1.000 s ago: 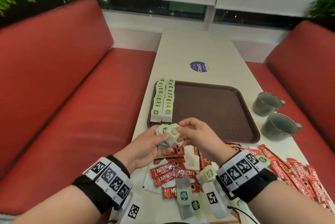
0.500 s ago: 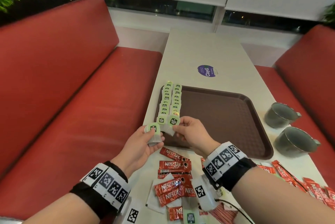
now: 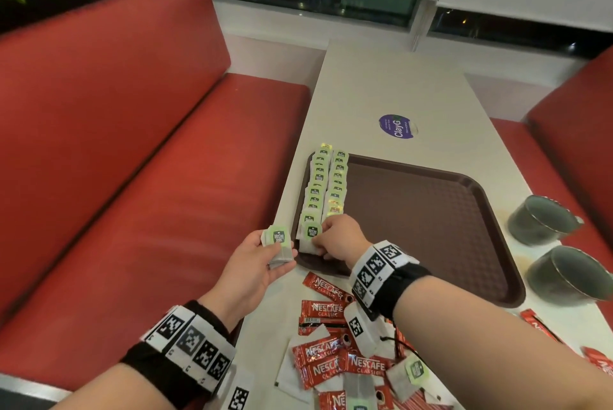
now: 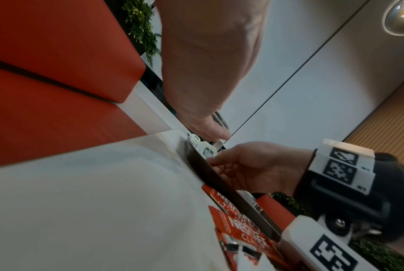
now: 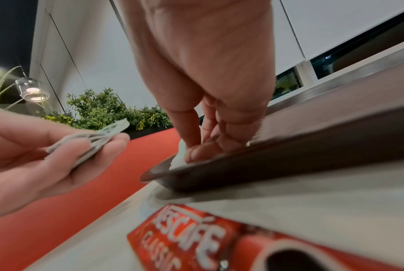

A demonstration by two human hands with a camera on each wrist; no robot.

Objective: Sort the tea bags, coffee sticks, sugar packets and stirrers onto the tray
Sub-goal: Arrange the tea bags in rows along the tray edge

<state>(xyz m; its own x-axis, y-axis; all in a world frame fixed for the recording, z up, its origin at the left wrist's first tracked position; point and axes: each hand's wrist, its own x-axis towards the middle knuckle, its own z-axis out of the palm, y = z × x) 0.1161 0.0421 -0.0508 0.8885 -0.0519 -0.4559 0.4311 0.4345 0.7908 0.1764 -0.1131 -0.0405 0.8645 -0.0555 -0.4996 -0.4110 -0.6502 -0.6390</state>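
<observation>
Two rows of green-tagged tea bags point(image 3: 326, 184) line the left side of the brown tray point(image 3: 481, 190). At the tray's near left corner my right hand point(image 3: 320, 240) pinches one tea bag point(image 3: 311, 233) at the near end of the left row. The right wrist view shows the right hand's fingertips point(image 5: 196, 150) down on that tea bag point(image 5: 177, 159) inside the tray rim point(image 5: 289, 157). My left hand point(image 3: 275, 253) is just left of the tray and holds a small stack of tea bags point(image 3: 278, 243), also visible as a stack point(image 5: 89, 143) in the right wrist view.
Red Nescafe coffee sticks point(image 3: 323, 308), white packets point(image 3: 288, 373) and loose tea bags point(image 3: 414, 371) lie mixed on the table near me. Two grey mugs point(image 3: 540, 223) point(image 3: 564, 277) stand right of the tray. Red benches flank the table; its left edge is under my left hand.
My right hand took one tea bag from the stack and carried it forward and down to the tray's near left corner. My left hand stayed left of the tray with the others.
</observation>
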